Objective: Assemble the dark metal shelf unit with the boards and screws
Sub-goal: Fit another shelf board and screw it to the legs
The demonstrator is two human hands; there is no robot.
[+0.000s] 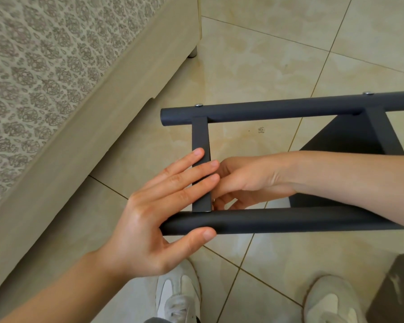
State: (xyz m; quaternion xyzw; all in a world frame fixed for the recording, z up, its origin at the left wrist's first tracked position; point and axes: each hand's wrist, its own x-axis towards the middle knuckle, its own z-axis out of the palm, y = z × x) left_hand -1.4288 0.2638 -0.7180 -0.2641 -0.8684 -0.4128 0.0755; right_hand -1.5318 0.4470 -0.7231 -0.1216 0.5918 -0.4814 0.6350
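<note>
The left hand's fingers [191,169] lie straight and flat across the short crossbar [200,136] at the frame's centre. Its thumb [201,236] rests on the near tube [289,221], probably to steady the joint. The left hand [149,220] grips nothing. The right hand's fingers [222,201] curl down into the corner where the crossbar meets the near tube. I judge they are seating or turning a screw there. The right hand [247,180] hides its own fingertips, so I cannot tell whether they pinch anything.

The dark metal shelf unit [266,110] lies on its side across the middle right, over the tiled floor [289,54]. Two screw heads [198,105] sit in its far tube. A dark board [336,136] shows behind the right forearm, mostly covered. The unit runs off the right edge. A dark slab [397,287] at lower right is cut off and unclear. Pale shoes [177,297] show at the bottom, and an upholstered base [103,101] fills the upper left.
</note>
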